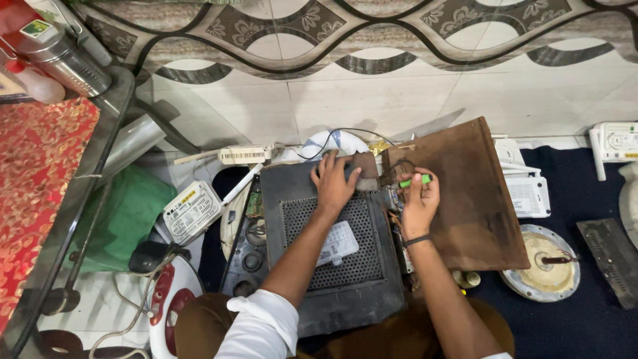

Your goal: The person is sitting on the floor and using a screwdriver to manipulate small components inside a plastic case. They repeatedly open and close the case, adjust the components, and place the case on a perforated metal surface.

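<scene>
My left hand [334, 183] rests flat on the top edge of a dark grey device casing [332, 266] with a perforated grille, fingers spread over its upper rim. My right hand [419, 199] is shut on a tool with a green handle [415, 179], its tip down at the casing's right side where wires and a circuit board show. A brown wooden board [472, 199] lies just right of my right hand. A pale label sits on the grille below my left wrist.
White routers lie at left [191, 211], upper left [244, 155] and right [528, 193]; another stands at far right [615, 141]. A round metal plate [541, 262] and a dark grille strip [608, 259] sit on the navy mat. A glass-topped table frame [73, 193] and green bag [129, 216] stand left.
</scene>
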